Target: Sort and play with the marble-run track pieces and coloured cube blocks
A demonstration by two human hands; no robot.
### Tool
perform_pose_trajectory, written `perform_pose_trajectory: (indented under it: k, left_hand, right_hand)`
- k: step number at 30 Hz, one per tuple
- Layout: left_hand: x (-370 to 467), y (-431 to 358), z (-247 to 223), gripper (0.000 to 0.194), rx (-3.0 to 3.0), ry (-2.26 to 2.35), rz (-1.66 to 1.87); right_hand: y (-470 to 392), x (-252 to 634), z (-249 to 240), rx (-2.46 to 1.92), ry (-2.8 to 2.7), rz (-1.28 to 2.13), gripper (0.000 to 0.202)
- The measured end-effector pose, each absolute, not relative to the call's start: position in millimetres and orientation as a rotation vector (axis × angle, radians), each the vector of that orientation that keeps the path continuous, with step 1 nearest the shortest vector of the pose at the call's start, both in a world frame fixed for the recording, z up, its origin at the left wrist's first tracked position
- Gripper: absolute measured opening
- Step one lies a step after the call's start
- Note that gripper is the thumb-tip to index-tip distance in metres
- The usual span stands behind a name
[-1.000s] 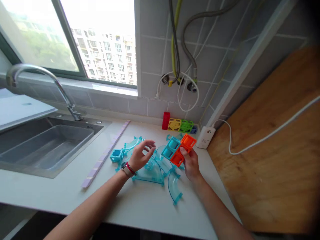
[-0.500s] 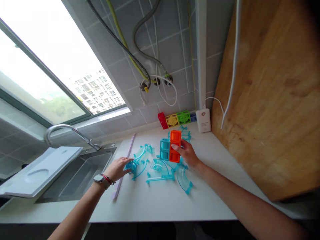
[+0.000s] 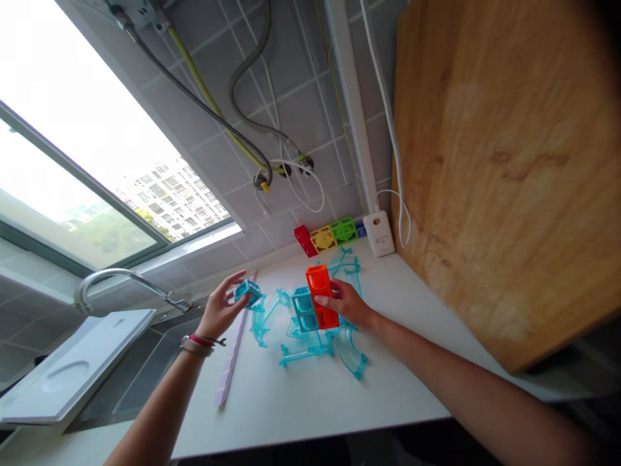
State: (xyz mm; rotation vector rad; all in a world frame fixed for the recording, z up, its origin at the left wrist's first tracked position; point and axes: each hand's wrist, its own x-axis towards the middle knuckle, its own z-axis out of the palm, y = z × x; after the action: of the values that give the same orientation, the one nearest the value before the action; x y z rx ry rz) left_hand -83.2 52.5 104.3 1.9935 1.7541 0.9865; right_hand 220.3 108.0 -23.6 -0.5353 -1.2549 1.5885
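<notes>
My left hand (image 3: 224, 309) grips a small blue hollow cube block (image 3: 248, 294) between thumb and fingers, above the counter. In my right hand (image 3: 352, 303) is a tall orange hollow block (image 3: 321, 298), its thumb across the front. A blue two-cell block (image 3: 305, 309) sits against the orange block's left side, and the two look joined. Under and around them lie several see-through blue track pieces, among them a straight piece (image 3: 305, 353) and a curved chute (image 3: 351, 353).
A red block (image 3: 305, 241), yellow block (image 3: 323, 240) and green block (image 3: 344, 230) stand along the wall beside a white plug-in box (image 3: 379, 233). A lilac strip (image 3: 231, 362) lies left, near the sink with its faucet (image 3: 126, 275). A wooden board (image 3: 504, 162) leans at right.
My left hand has lifted the small blue cube off the counter and turned it. The orange and blue blocks in my right hand have tilted slightly. The camera view has shifted and rotated.
</notes>
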Motion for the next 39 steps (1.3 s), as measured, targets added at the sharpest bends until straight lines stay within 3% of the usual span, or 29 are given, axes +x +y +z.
perform_pose_trajectory:
  k: [8,17,24,32,39]
  left_hand:
    - [-20,73,75,0.065,1.584,1.546,1.282]
    - [26,78,78,0.046,1.852,1.459,1.057]
    - [32,74,68,0.071,1.61,1.381,1.03]
    - [43,73,67,0.083,1.372,1.337,1.054]
    - [55,75,53,0.069,1.325,1.317,1.142]
  right_hand:
    - [110,221,-24,-0.498,-1.364,1.543,0.04]
    - [114,224,-23,-0.446,-1.33,1.555,0.039]
    - [115,219,-27,-0.402,-1.192,1.655,0.038]
    - [115,219,-31,-0.405,-1.248,1.647,0.046]
    - [113,217,-30,-0.426,-1.206,1.627,0.043]
